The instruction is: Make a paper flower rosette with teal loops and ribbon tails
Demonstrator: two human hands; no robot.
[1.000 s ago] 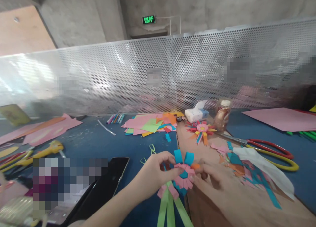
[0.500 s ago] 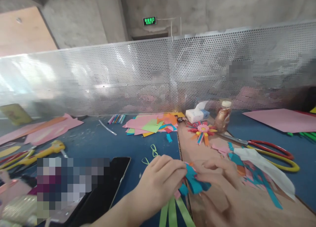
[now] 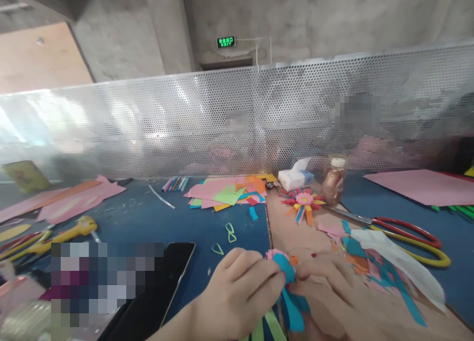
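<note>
A paper flower [image 3: 284, 268] with pink, blue and orange pieces is gripped between my two hands, just above the cardboard edge. My left hand [image 3: 246, 289] has its fingers curled over the flower's left side. From the right, my right hand [image 3: 328, 289] pinches the flower with its fingertips, though part of its grip is hidden. Blue paper strips [image 3: 295, 309] hang below the fingers. Green paper strips [image 3: 272, 326] extend down under my left hand. Beyond it lie small green paper loops [image 3: 230, 233].
A finished-looking paper flower [image 3: 304, 200], tissue pack [image 3: 295, 179] and jar [image 3: 333, 180] stand at the back. Scissors [image 3: 403, 227] and paper scraps [image 3: 385, 267] lie right. Coloured paper [image 3: 215, 192] lies mid-table. A phone [image 3: 177, 262] and yellow glue gun [image 3: 70, 232] are left.
The paper flower has turned in my hands, showing its pink edge and blue strips hanging lower. My right hand's fingers have shifted lower beside it. The view has tilted slightly up.
</note>
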